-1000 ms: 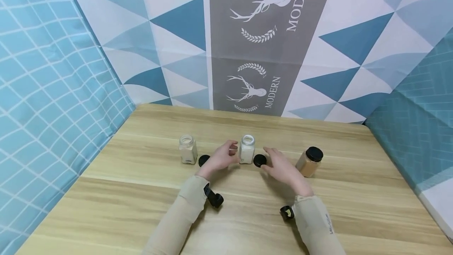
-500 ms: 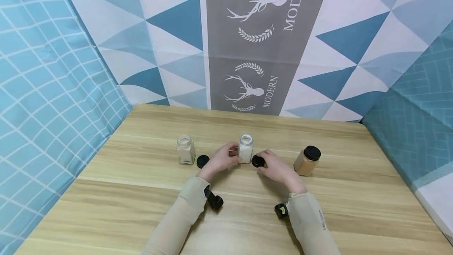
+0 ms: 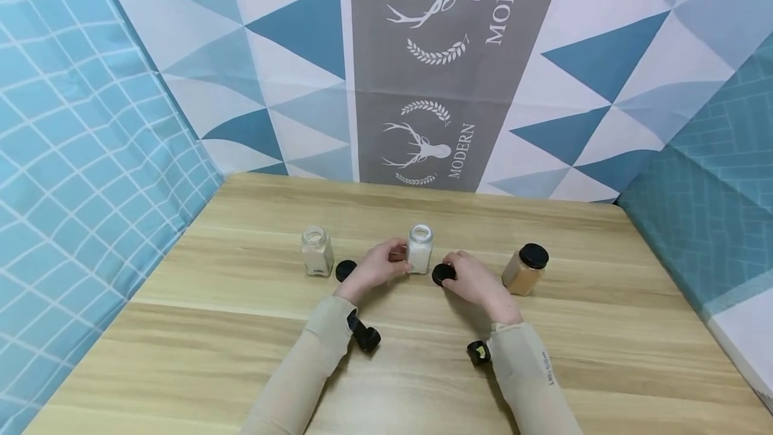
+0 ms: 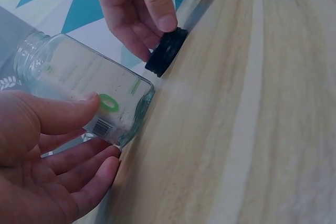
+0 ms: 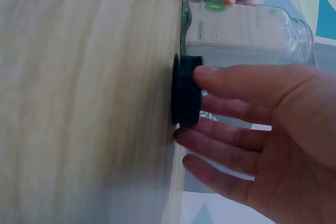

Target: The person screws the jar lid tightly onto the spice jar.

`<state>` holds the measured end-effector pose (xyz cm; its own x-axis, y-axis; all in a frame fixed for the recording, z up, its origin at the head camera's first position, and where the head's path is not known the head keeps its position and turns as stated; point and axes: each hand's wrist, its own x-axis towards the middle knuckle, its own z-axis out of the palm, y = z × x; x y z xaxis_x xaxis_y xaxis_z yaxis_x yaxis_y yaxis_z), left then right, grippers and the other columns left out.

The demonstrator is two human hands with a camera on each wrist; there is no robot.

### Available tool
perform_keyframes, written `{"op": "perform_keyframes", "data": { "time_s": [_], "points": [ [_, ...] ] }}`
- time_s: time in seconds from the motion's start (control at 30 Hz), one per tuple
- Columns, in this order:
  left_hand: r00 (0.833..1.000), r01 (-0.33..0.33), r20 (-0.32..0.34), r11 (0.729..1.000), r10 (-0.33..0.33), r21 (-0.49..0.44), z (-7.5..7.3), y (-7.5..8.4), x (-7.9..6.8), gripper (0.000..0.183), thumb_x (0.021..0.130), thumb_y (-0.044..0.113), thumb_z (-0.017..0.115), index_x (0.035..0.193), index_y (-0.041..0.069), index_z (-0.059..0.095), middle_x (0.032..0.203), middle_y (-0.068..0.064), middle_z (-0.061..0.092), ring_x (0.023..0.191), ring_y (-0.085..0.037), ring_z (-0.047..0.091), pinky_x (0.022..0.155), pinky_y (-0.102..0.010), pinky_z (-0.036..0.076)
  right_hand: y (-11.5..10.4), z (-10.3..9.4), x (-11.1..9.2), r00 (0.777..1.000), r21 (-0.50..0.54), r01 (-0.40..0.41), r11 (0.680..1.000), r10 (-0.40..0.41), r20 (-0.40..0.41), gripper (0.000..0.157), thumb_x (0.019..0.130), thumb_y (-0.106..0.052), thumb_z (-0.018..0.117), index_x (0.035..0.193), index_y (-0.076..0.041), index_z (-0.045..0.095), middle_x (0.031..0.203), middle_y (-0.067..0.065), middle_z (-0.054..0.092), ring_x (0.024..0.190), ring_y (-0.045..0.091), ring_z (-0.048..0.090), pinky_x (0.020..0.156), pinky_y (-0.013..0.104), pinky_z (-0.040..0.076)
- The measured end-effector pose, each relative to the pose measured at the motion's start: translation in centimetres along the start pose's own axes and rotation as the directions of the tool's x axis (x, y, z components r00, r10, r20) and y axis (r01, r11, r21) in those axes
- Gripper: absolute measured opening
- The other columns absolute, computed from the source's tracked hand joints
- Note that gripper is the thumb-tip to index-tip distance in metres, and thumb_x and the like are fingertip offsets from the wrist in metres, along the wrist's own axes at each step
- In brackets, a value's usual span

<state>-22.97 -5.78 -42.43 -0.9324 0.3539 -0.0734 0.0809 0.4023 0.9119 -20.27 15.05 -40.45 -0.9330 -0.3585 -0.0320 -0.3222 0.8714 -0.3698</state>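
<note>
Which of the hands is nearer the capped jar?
Right. The right hand is beside the capped jar, on its left; the left hand is farther left, at the middle jar.

Sleeves [image 3: 296, 368] cut off below, jar lettering [image 4: 84, 74] blurred (both wrist views)

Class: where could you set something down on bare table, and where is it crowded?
The wooden tabletop is bare left of the leftmost open jar, right of the black-capped jar, and behind all three. Crowded: the middle, where the left hand, middle open jar, pinched black lid and right hand cluster.
</note>
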Motion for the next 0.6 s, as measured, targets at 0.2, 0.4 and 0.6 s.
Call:
{"op": "perform_keyframes", "data": {
  "time_s": [0.2, 0.4, 0.6],
  "points": [
    [1.000, -0.010, -0.007, 1.000, 0.010, 0.022, 0.2, -0.1, 0.1, 0.047, 0.083, 0.009, 0.065, 0.126, 0.005, 0.049, 0.121, -0.014, 0.056, 0.113, -0.028, 0.053, 0.097, -0.039, 0.041, -0.1, -0.4, -0.5, 0.999, 0.022, 0.015, 1.000, -0.014, -0.043, 0.037, 0.088, -0.015, 0.058, 0.122, -0.001, 0.052, 0.119, 0.020, 0.054, 0.107, 0.035, 0.054, 0.089, 0.047, 0.044],
    [1.000, -0.020, -0.009, 1.000, 0.020, 0.022, 0.3, 0.1, 0.0, 0.047, 0.083, 0.008, 0.065, 0.127, 0.003, 0.048, 0.122, -0.015, 0.056, 0.113, -0.029, 0.053, 0.097, -0.038, 0.042, 0.1, -0.9, -0.6, 0.989, 0.054, 0.011, 0.998, -0.003, -0.145, 0.038, 0.093, -0.017, 0.050, 0.128, -0.002, 0.048, 0.121, 0.022, 0.050, 0.105, 0.036, 0.055, 0.087, 0.048, 0.046],
    [1.000, -0.022, -0.014, 1.000, 0.022, 0.020, 0.3, 0.0, 0.0, 0.047, 0.083, 0.009, 0.064, 0.127, 0.003, 0.048, 0.121, -0.015, 0.056, 0.113, -0.029, 0.053, 0.096, -0.039, 0.042, 0.0, -1.4, -0.3, 0.957, 0.180, 0.048, 0.983, 0.006, -0.290, 0.040, 0.096, -0.020, 0.044, 0.131, -0.002, 0.043, 0.122, 0.020, 0.049, 0.104, 0.033, 0.055, 0.085, 0.046, 0.047]
  ]
}}
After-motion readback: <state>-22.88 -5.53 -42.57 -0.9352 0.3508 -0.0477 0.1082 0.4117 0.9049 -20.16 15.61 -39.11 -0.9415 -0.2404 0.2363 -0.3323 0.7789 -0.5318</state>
